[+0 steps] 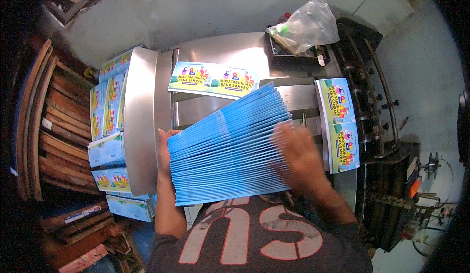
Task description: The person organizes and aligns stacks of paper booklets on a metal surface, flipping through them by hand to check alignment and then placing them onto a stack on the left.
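Observation:
A thick, fanned stack of blue booklets (227,150) is held up in front of my chest, its edges spread in many thin layers. My left hand (165,150) grips the left end of the stack, the thumb showing at the edge and the other fingers mostly hidden. At the right end, my right hand (296,150) is against or just beside the fanned edges; motion smears its fingers. Just beyond the stack, colourful printed booklets (215,79), joined in a pair, lie on the metal machine table (220,45).
To the right stands a pile of printed booklets (339,126), next to dark machine rods (364,87). A black tray (298,57) with a clear plastic bag (311,26) sits at the back. More booklet piles (106,111) line the left, beside wooden boards (63,121).

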### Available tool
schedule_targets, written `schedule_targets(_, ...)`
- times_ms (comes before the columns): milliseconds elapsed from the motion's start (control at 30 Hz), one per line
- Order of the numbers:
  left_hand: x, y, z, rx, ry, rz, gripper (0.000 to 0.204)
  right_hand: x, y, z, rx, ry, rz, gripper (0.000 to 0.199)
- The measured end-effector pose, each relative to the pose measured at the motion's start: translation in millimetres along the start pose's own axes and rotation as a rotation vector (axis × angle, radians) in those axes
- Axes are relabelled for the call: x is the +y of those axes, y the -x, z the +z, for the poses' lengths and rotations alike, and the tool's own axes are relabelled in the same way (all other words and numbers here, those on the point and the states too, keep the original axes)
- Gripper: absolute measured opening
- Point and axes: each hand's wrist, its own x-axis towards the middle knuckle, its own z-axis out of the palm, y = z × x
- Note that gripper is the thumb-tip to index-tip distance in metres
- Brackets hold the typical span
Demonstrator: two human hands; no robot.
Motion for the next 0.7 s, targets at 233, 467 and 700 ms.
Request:
schedule_targets(233,2.7,-13.0,0.4,0.019,0.007,-0.065,0.062,-22.6,2.3,15.6,-0.177,0.168,-0.159,0.072)
schedule_targets(467,6.0,-8.3,12.7,-0.012,0.075,-0.065,0.06,-20.7,-3.2,14.7,-0.321,-0.18,-0.174,0.077)
schedule_targets(700,-7.5,-8.5,-11.5,-0.145,-0.007,-0.018,0.059,102.3,-67.5,59.5,0.284,-1.202,0.429,0.088)
